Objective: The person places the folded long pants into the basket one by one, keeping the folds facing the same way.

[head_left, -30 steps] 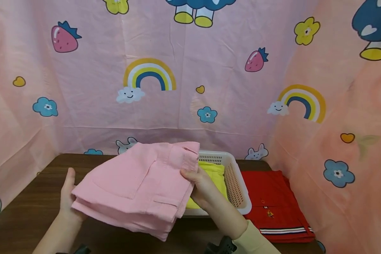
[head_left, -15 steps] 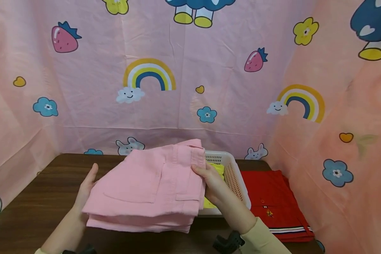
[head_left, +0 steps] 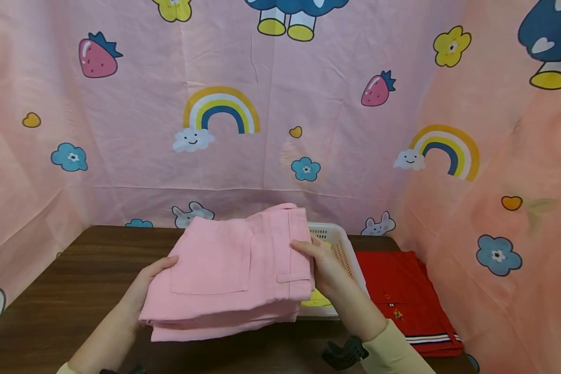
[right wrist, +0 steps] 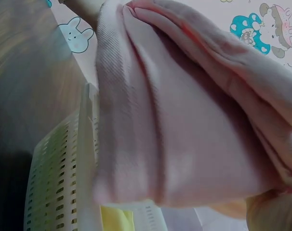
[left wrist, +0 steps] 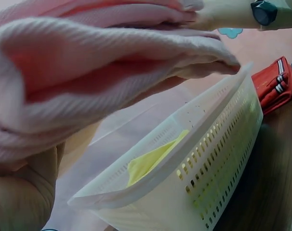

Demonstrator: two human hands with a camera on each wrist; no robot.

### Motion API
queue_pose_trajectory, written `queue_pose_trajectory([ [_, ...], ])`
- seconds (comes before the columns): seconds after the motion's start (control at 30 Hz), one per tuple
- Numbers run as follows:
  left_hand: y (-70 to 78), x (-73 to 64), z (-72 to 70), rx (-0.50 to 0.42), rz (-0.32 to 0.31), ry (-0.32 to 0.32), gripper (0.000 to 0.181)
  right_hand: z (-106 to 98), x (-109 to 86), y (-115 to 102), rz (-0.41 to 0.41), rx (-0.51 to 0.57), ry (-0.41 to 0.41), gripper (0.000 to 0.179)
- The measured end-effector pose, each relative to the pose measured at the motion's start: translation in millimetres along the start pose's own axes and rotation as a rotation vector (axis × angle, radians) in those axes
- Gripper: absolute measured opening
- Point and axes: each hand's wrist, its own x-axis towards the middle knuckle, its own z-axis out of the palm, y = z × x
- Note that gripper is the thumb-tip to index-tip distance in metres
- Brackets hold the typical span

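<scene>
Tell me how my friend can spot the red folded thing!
On the dark wooden table, find the white basket. Just right of it lies the folded red garment. Unlike the held pink garment and the yellow cloth in the basket, it is red with a striped band.

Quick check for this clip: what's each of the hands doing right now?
Left hand: holding the folded pink garment.
Right hand: holding its opposite side.

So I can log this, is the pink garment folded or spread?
Folded: the pink garment shows stacked layers along its near edge, and the left wrist view shows doubled cloth.
</scene>
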Motion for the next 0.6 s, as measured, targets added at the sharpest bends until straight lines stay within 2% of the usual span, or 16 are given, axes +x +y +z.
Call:
queue_pose_trajectory([
  [0.13, -1.5, 4.3, 4.6, -0.033, -0.012, 0.002, 0.044, -3, -1.1, 0, 0.008, -0.003, 0.008, 0.044],
  [0.3, -4.3, 9.0, 6.0, -0.092, -0.011, -0.063, 0.041, -6, -0.9, 1, 0.034, 0.006, 0.004, 0.040],
  [0.47, -5.3, 10.5, 9.1, -0.084, 0.014, -0.094, 0.041, -11, -3.2, 1, 0.075, -0.004, -0.079, 0.053],
  [0.6, -4.6, 11.8, 14.9, -0.066, 0.028, -0.053, 0.055, -14, -4.8, 1, 0.105, -0.040, -0.140, 0.068],
])
